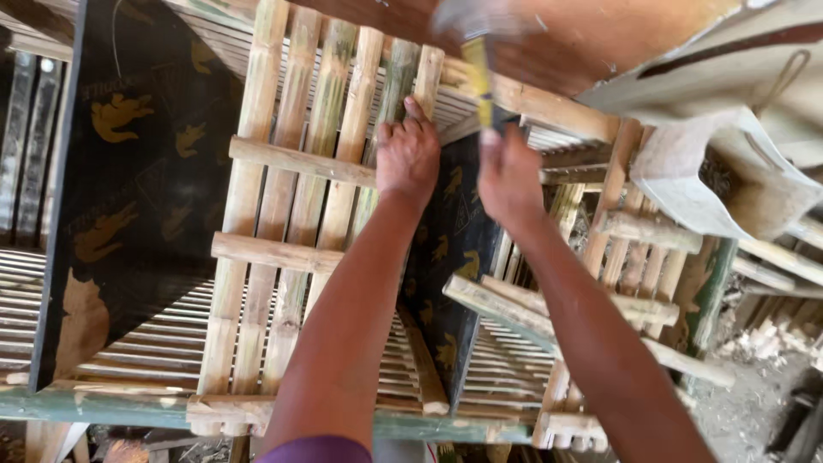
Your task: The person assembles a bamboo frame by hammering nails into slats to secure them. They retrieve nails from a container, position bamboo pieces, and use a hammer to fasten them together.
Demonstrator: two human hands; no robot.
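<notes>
Here, the left hand (408, 154) lies flat & open on a bamboo slat panel (296, 214), fingers spread near the top of the slats, thumb up by one slat end. The panel is made of long pale bamboo strips w/ cross bars (300, 163) laid over them, & it sits tilted up in front of the person. Just beside it, the right hand (507, 176) is closed around a yellow handle of a hammer (477, 73); the tool's top end is a grey blur, so can't tell its shape well. Between the 2 hands & below them is a black board w/ gold animal shapes (446, 249). A bigger black board (137, 171) like it stands at left. Another bamboo panel (617, 257) is at right, near a grey-white sack (711, 180). Thin slat floors show lower down, w/ a green bar (111, 403) along the bottom edge.
</notes>
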